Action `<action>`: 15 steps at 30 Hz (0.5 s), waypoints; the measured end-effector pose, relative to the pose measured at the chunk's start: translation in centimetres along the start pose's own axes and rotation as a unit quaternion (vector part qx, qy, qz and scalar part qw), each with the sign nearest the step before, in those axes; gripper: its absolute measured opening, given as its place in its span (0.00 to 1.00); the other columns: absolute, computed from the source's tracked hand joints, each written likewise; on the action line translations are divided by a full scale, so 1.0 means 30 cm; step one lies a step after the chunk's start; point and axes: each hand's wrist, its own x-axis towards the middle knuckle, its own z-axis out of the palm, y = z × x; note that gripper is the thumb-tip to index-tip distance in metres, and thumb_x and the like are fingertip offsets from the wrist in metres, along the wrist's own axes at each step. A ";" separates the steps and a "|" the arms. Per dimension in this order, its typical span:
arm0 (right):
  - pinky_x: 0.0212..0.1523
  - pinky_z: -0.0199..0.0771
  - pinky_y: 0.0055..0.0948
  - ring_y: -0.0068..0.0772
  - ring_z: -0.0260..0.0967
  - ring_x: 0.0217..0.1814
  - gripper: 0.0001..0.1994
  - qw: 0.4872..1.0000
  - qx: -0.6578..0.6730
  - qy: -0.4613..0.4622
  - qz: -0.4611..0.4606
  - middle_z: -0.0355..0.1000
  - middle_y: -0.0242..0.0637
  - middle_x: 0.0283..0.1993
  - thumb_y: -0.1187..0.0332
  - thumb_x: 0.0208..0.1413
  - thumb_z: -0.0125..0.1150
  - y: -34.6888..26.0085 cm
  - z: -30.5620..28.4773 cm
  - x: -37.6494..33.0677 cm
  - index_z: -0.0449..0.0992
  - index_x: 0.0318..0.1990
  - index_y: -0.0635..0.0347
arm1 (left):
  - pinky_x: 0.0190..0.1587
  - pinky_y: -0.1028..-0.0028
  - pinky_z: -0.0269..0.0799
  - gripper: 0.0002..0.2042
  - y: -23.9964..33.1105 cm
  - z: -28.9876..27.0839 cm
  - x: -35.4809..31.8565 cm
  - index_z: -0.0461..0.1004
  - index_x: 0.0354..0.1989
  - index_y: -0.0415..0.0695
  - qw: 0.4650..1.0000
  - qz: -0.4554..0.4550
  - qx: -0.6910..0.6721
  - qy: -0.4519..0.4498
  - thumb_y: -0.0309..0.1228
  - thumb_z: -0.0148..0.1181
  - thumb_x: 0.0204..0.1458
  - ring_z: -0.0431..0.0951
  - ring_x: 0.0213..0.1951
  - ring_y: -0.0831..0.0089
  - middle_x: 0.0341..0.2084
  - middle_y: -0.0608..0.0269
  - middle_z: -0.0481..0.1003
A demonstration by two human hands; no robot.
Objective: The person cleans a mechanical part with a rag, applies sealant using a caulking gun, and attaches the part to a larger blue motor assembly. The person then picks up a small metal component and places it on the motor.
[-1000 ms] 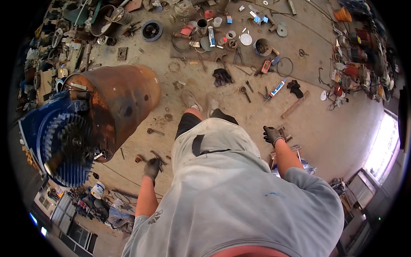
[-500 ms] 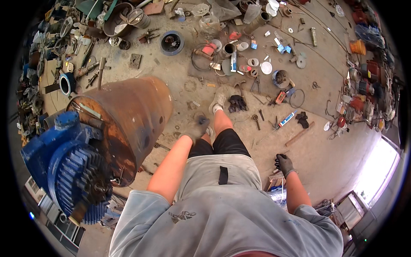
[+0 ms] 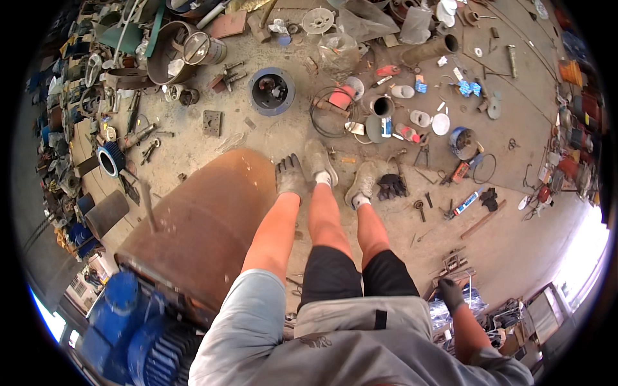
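The head-worn fisheye looks down past the wearer's shirt onto the floor.

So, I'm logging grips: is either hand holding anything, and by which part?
Nothing shows held in the left hand, open beside the rusty drum. Whether the right hand holds anything cannot be told.

No lettering can be read. The blue-and-white tube on the floor bears markings too small to read; the shirt carries a dark, illegible print.
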 end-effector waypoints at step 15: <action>0.33 0.84 0.48 0.49 0.85 0.39 0.14 0.842 0.182 0.074 0.503 0.85 0.47 0.42 0.59 0.70 0.61 0.139 0.163 -0.214 0.79 0.54 0.57 | 0.81 0.55 0.53 0.46 -0.367 0.207 1.250 0.65 0.76 0.42 0.983 0.003 0.185 0.014 0.51 0.78 0.52 0.66 0.75 0.51 0.71 0.50 0.69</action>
